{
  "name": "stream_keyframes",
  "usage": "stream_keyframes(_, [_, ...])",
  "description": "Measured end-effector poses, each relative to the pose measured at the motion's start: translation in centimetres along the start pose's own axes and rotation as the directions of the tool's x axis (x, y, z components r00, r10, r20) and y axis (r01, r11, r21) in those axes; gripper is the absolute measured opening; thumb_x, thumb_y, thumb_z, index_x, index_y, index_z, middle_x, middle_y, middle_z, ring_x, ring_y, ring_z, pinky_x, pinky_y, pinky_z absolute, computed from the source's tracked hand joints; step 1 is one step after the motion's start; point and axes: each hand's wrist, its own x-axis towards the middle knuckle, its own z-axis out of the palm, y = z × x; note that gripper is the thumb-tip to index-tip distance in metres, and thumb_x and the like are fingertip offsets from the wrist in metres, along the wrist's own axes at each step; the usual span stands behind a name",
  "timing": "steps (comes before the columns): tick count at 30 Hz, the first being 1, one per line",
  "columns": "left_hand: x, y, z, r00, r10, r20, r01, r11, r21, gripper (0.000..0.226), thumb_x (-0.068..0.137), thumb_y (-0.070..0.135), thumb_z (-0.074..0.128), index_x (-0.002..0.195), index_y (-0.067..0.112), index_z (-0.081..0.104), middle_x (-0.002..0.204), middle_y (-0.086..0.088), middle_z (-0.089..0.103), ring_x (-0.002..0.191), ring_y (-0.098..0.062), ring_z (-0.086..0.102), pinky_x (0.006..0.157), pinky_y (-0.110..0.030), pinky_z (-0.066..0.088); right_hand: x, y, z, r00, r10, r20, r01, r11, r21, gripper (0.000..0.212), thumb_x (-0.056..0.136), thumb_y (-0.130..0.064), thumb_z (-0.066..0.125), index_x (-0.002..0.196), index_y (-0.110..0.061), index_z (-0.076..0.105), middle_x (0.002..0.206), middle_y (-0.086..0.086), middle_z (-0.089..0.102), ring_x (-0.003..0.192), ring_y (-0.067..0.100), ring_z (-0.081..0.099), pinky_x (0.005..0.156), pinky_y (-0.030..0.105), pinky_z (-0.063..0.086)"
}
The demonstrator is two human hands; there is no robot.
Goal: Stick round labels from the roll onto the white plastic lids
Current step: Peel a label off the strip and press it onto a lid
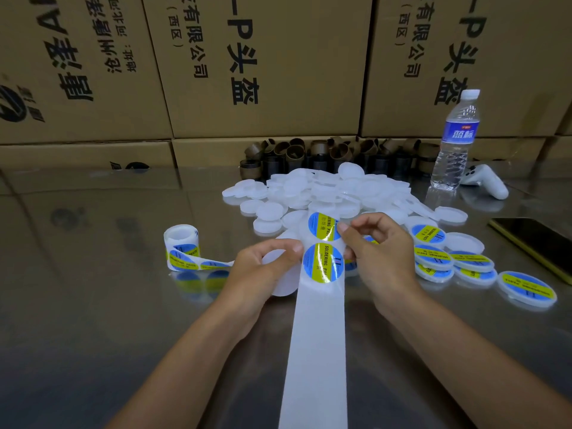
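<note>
A white backing strip [312, 351] is running from the bottom edge straight up between 2 bare forearms, which are reaching in from the lower left and lower right and meeting over a shiny metal table [93, 289].

The left hand [263, 267] is lying palm-down, with its fingers curling round a bare lid [280, 284] held just beside the strip's left edge and its thumb stretching across the top toward the strip. 1 lower label [323, 263], blue and yellow, is sitting flat on the strip between the hands. The right hand [374, 252] is arching above the strip's right edge, with thumb and forefinger pinching the rim of the upper label [322, 226] at the strip's far end and the other fingers curling loosely. Whether that label is fully off the backing I cannot tell.

To the left, the roll [182, 246] is standing on the table, its tail trailing toward the left hand. To the right, the labelled lids [433, 258] are lying in a loose overlapping cluster, with a phone [535, 243] beyond them. Farther back, a pile of plain lids [325, 190] is spreading across the table. Behind it, brown cardboard rings [309, 153] are sitting in a heap, with a water bottle [455, 140] and a white controller [486, 181] to the right. Printed cardboard boxes [263, 72] are filling the background.
</note>
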Motion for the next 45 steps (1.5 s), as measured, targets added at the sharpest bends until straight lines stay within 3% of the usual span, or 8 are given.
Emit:
stream_keyframes(3, [-0.3,0.0,0.2,0.998,0.008,0.068,-0.009,1.000,0.017,0.035,0.064,0.039,0.075,0.088,0.014,0.075,0.105,-0.018,0.071,0.097,-0.029,0.065,0.100,-0.048,0.046,-0.2,0.0,0.1,1.000,-0.010,0.018,0.009,1.000,0.012,0.018,0.083,-0.005,0.069,0.074,-0.012,0.055,0.069,0.000,0.058,0.037,0.005,0.046,0.044,0.017,0.045])
stream_keyframes(7, [-0.1,-0.1,0.1,0.999,0.008,0.047,-0.009,1.000,0.019,0.014,0.080,0.022,0.073,0.090,0.013,0.073,0.104,-0.017,0.071,0.092,-0.029,0.067,0.094,-0.047,0.048,-0.4,0.3,0.2,0.992,-0.118,0.040,0.121,0.989,-0.079,0.017,0.083,-0.010,0.069,0.078,-0.020,0.057,0.073,-0.003,0.059,0.046,0.006,0.051,0.051,0.022,0.048])
stream_keyframes(11, [0.0,0.0,0.1,1.000,0.010,0.004,-0.010,1.000,0.009,0.015,0.084,0.022,0.069,0.095,0.012,0.073,0.098,-0.014,0.073,0.088,-0.029,0.068,0.094,-0.052,0.048,-1.0,0.7,0.0,0.852,-0.473,0.225,0.523,0.747,-0.411,0.015,0.079,-0.016,0.074,0.089,-0.024,0.067,0.085,-0.013,0.054,0.063,0.009,0.051,0.059,0.013,0.039])
stream_keyframes(14, [0.1,0.0,0.0,1.000,0.005,-0.025,-0.005,1.000,-0.010,0.013,0.085,0.022,0.069,0.095,0.014,0.073,0.103,-0.017,0.072,0.103,-0.038,0.065,0.098,-0.057,0.046,-1.2,1.0,0.1,0.784,-0.513,0.348,0.620,0.645,-0.446,0.019,0.080,-0.024,0.073,0.098,-0.020,0.072,0.088,-0.016,0.050,0.075,0.002,0.050,0.063,0.013,0.038])
stream_keyframes(19, [0.1,-0.1,-0.1,1.000,0.012,0.016,-0.012,1.000,-0.015,0.018,0.087,0.025,0.066,0.098,0.013,0.074,0.106,-0.016,0.071,0.106,-0.037,0.064,0.101,-0.056,0.044,-0.9,1.4,0.1,0.795,-0.474,0.379,0.606,0.647,-0.463,0.025,0.079,-0.023,0.075,0.104,-0.018,0.073,0.091,-0.010,0.055,0.092,0.009,0.050,0.075,0.013,0.037])
stream_keyframes(35, [0.1,0.0,-0.2,1.000,0.003,0.004,-0.003,1.000,-0.025,0.019,0.091,0.026,0.061,0.091,0.012,0.074,0.100,-0.011,0.073,0.092,-0.022,0.066,0.100,-0.050,0.046,-1.0,1.0,0.0,0.751,-0.511,0.418,0.660,0.558,-0.503,0.016,0.076,-0.025,0.072,0.090,-0.017,0.073,0.084,-0.005,0.069,0.085,0.018,0.058,0.077,0.029,0.042])
stream_keyframes(40, [0.3,-0.2,-0.1,0.999,0.030,-0.034,-0.031,0.999,-0.021,0.018,0.091,0.024,0.062,0.093,0.010,0.072,0.104,-0.007,0.072,0.108,-0.027,0.063,0.106,-0.049,0.042,-0.9,1.1,-0.1,0.711,-0.555,0.432,0.701,0.506,-0.503,0.011,0.074,-0.024,0.071,0.083,-0.017,0.071,0.080,-0.004,0.066,0.080,0.016,0.057,0.077,0.028,0.039])
stream_keyframes(45, [0.4,-0.3,-0.1,0.994,0.029,-0.106,-0.033,0.999,-0.035,0.012,0.089,0.019,0.065,0.093,0.010,0.071,0.107,-0.011,0.071,0.108,-0.032,0.064,0.102,-0.052,0.045,-1.2,1.2,0.0,0.733,-0.471,0.490,0.673,0.603,-0.428,0.008,0.077,-0.017,0.068,0.085,-0.017,0.071,0.093,-0.004,0.058,0.093,0.014,0.054,0.075,0.033,0.046])
